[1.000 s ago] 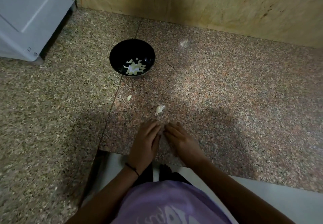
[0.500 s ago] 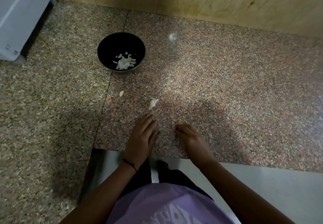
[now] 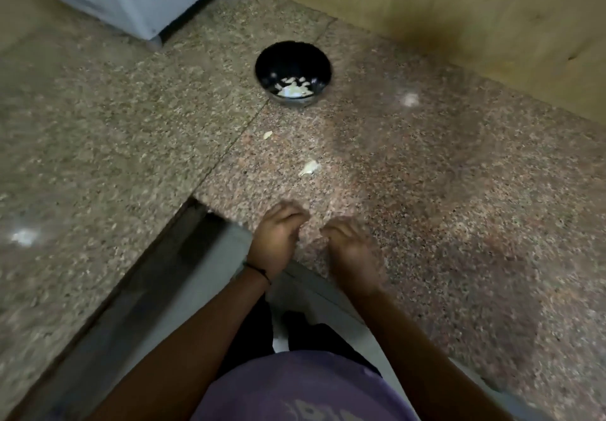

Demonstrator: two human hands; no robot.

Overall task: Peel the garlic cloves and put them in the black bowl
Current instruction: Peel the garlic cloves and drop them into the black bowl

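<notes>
One clove (image 3: pixel 310 168) lies on the tabletop (image 3: pixel 426 191) between the bowl (image 3: pixel 288 59) and the left hand (image 3: pixel 278 237), the right hand (image 3: pixel 349 243) slightly farther. Both hands curl loosely; blur hides any hold.

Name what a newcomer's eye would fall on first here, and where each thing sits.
The black bowl, with pale garlic pieces in its bottom, stands out on the speckled counter. The left hand and right hand, blurred, fingers curled, are at the counter's near edge. A larger pale scrap and a smaller scrap lie between hands and bowl.
</notes>
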